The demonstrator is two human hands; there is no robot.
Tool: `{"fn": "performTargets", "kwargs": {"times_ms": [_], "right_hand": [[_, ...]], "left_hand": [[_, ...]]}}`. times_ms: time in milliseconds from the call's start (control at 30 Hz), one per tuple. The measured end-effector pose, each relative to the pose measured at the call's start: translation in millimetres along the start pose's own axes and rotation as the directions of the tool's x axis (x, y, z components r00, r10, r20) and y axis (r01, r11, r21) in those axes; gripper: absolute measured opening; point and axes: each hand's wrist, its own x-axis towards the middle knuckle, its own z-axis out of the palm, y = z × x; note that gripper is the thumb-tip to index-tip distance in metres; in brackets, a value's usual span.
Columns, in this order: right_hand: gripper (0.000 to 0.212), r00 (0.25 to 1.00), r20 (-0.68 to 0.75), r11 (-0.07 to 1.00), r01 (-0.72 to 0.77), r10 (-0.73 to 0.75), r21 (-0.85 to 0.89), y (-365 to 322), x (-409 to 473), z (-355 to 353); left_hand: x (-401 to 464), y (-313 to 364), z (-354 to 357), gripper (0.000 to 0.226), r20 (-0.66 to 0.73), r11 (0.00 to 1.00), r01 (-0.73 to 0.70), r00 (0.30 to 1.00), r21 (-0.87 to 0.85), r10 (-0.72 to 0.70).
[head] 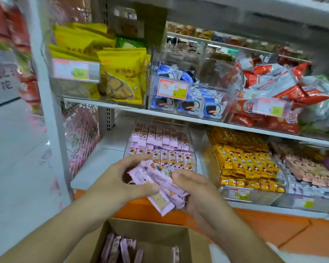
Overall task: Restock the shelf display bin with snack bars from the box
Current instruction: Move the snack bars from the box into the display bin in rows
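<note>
Holding a loose bundle of pink snack bars [160, 184] between them, both hands hover just in front of the clear display bin [193, 149], above the cardboard box [196, 242]. The left hand [120, 179] curls its fingers and thumb round the near end of the bundle; the right hand [194, 188] pinches the far side, thumb on top. Inside the bin, two rows of the same bars already stand upright, with room near its front edge. More bars lie in the box below the bin.

These bars look light and slim, wrapped in smooth film that is likely slippery, so a fanned stack could slide apart. Squeezing across the flat faces at mid-length should keep them square. The contents are probably brittle, so firm bending seems risky.
</note>
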Motion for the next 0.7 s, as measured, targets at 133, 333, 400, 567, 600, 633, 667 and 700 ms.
{"fn": "performTargets", "kwargs": {"times_ms": [133, 333, 400, 567, 600, 633, 667, 700], "right_hand": [[0.036, 0.995, -0.074, 0.986, 0.054, -0.066, -0.156, 12, 11, 17], [0.020, 0.986, -0.120, 0.991, 0.107, -0.116, -0.076, 21, 17, 34], [0.019, 0.980, -0.126, 0.979, 0.137, -0.157, -0.152, 22, 16, 35], [0.012, 0.948, -0.071, 0.878, 0.258, -0.310, -0.403, 17, 6, 33], [0.009, 0.932, -0.068, 0.836, 0.285, -0.356, -0.468, 17, 4, 31], [0.009, 0.923, -0.068, 0.802, 0.290, -0.379, -0.522, 16, 3, 30], [0.009, 0.916, -0.067, 0.774, 0.292, -0.394, -0.562, 16, 2, 29], [0.010, 0.910, -0.065, 0.751, 0.297, -0.410, -0.590, 15, 1, 29]], "left_hand": [[12, -14, 3, 0.061, -0.027, 0.964, 0.063, 0.997, -0.257, -0.072], [18, -22, 2, 0.026, 0.022, 0.947, 0.095, 0.995, -0.307, -0.092], [18, -23, 2, 0.029, 0.046, 0.936, 0.115, 0.993, -0.333, -0.105], [17, -25, 0, 0.028, 0.031, 0.932, 0.113, 0.994, -0.344, -0.109], [16, -24, 0, 0.027, 0.026, 0.933, 0.113, 0.993, -0.341, -0.111], [14, -22, 0, 0.027, 0.021, 0.934, 0.116, 0.993, -0.337, -0.115], [12, -20, 1, 0.026, 0.020, 0.935, 0.121, 0.992, -0.334, -0.121], [11, -19, 1, 0.026, 0.022, 0.936, 0.128, 0.992, -0.329, -0.128]]}}
